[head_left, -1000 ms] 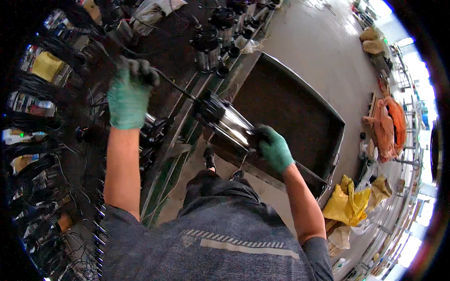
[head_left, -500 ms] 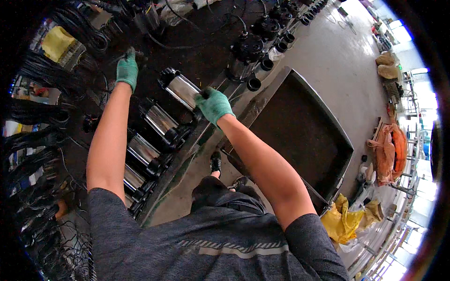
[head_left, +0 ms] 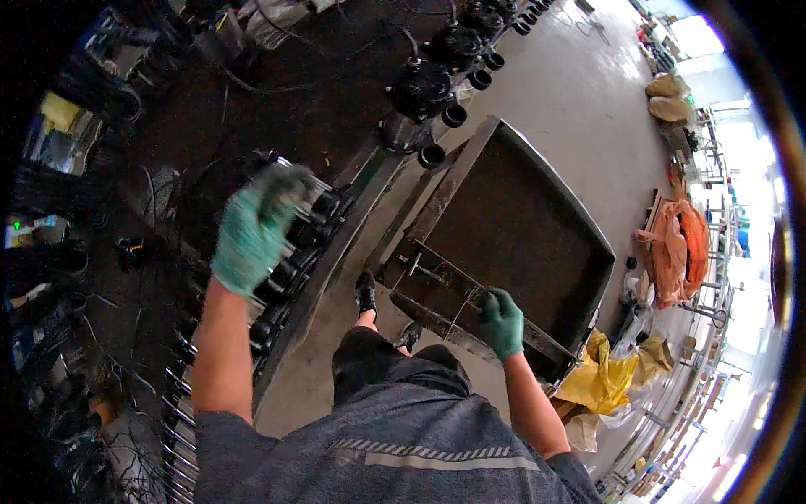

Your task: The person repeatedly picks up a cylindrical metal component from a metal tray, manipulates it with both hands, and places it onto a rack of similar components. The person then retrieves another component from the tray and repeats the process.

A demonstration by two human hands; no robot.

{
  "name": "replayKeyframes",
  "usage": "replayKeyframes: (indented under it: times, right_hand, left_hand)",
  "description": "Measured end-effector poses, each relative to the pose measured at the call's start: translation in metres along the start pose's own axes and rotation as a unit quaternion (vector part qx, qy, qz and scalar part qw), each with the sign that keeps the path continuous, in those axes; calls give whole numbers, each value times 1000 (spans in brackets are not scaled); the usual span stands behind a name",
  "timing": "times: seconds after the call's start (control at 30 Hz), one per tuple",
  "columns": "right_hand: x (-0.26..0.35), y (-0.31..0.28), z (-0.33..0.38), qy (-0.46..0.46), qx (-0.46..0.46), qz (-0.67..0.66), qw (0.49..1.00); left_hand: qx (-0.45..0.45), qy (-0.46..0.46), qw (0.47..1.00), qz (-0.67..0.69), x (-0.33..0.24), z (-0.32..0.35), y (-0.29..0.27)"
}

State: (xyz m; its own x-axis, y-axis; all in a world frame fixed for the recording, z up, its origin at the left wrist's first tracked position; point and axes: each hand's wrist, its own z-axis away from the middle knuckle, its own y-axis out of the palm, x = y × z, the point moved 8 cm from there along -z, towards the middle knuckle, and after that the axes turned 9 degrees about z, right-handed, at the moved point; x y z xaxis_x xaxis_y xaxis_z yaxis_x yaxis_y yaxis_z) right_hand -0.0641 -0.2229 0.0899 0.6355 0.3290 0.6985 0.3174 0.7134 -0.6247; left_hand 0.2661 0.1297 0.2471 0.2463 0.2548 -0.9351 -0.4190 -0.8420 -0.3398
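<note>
Both hands wear green gloves. My left hand (head_left: 252, 231) is blurred, hovering over or touching a row of steel cylinders with black end caps (head_left: 290, 269) that lie side by side on the dark bench at the left. Whether it grips one is unclear. My right hand (head_left: 501, 321) is closed around the thin metal handle bar (head_left: 437, 273) at the near end of a dark flat cart tray (head_left: 537, 151), which stands on the concrete floor to my right.
Black round pump parts (head_left: 420, 88) and short black tubes (head_left: 453, 116) line the bench edge further off. Cables and boxes (head_left: 59, 109) crowd the bench's left side. Yellow sacks (head_left: 600, 378) and an orange coiled hose (head_left: 680, 252) lie beyond the cart. My shoe (head_left: 365, 294) is between bench and cart.
My right hand, which set a steel cylinder down on the bench half a second ago, has swung back to the cart's handle bar. My left hand came nearer, over the cylinder row.
</note>
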Motion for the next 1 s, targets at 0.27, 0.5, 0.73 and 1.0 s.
replayKeyframes:
  times: [0.27,0.5,0.73,1.0]
  right_hand:
    - [-179,-144,28,17,-222,40,974]
    - [-248,-217,6,-67,-296,226,926]
    - [-269,-214,-17,-58,-316,263,910]
    - [-252,-225,-20,-60,-335,229,912]
  left_hand:
    - [111,167,978,64,-9,16,226]
    - [165,149,957,-186,58,8,374]
    - [127,-23,928,-351,77,9,391]
    - [148,-85,880,-443,80,-1,401]
